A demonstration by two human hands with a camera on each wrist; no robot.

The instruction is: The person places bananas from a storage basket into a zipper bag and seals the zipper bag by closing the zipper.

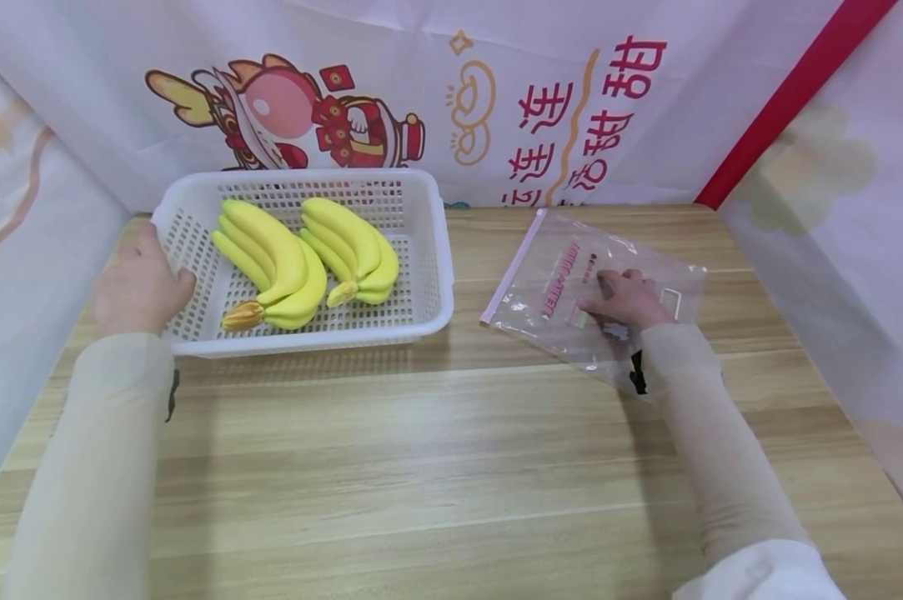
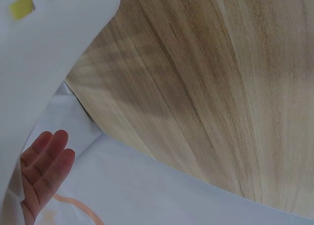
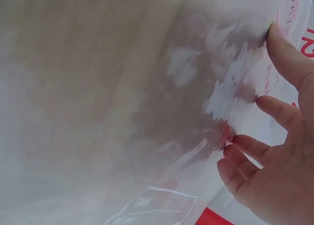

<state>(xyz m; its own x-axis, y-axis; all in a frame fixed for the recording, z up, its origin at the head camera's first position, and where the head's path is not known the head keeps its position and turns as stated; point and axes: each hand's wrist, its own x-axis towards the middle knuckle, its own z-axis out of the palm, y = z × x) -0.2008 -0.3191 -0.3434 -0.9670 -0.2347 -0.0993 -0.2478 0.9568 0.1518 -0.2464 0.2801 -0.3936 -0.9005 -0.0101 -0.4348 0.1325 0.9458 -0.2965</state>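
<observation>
Hands (image 1: 142, 287) (image 1: 629, 300) lie at white basket (image 1: 346, 336), clear printed bag (image 1: 534, 287)

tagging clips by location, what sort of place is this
Probably a small staged tabletop booth: a wood-grain table enclosed by printed white sheets behind and at both sides, with a basket of bananas and a clear plastic bag on it.

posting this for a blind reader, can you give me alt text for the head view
Two bunches of yellow bananas lie in a white plastic basket, with a person's left hand at its left end. To the right, the right hand touches a clear bag on a wood-grain table.
</observation>
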